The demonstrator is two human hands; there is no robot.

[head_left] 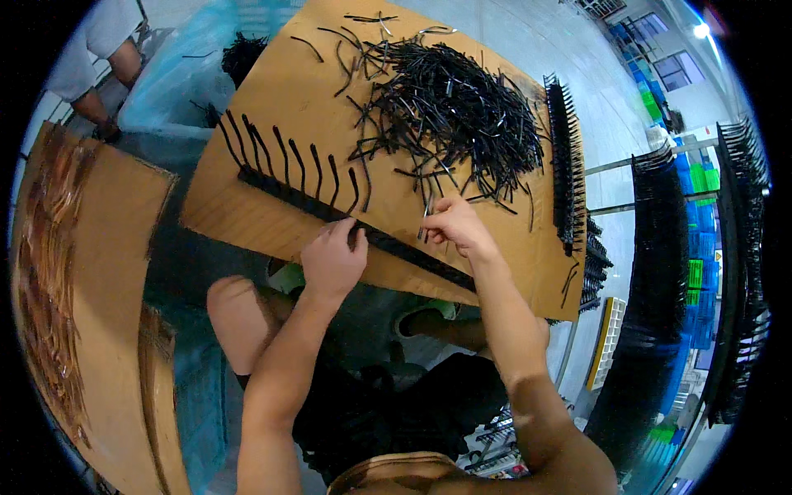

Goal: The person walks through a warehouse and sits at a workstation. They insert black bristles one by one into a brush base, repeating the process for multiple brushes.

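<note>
A long black bar (pixel 280 190) lies slantwise across the cardboard-covered table (pixel 511 280). Several thin, bent black strips, shaped like eyeglass temples, stand up from its far-left part. My left hand (pixel 334 257) is closed on the middle of this bar, just right of the last standing strip. Above the bar's right half, my right hand (pixel 456 227) pinches one thin black strip (pixel 426 216) between thumb and fingers. Just beyond it spreads a large heap of similar loose black strips (pixel 462 107); whether the fingertips touch other strips cannot be made out.
Another bar full of strips (pixel 561 157) lies along the table's right edge. Racks with filled black bars (pixel 660 247) stand farther right. At left are a cardboard surface with brown strips (pixel 62 289), a blue plastic-lined container (pixel 177 82) and another person's arm (pixel 124 62).
</note>
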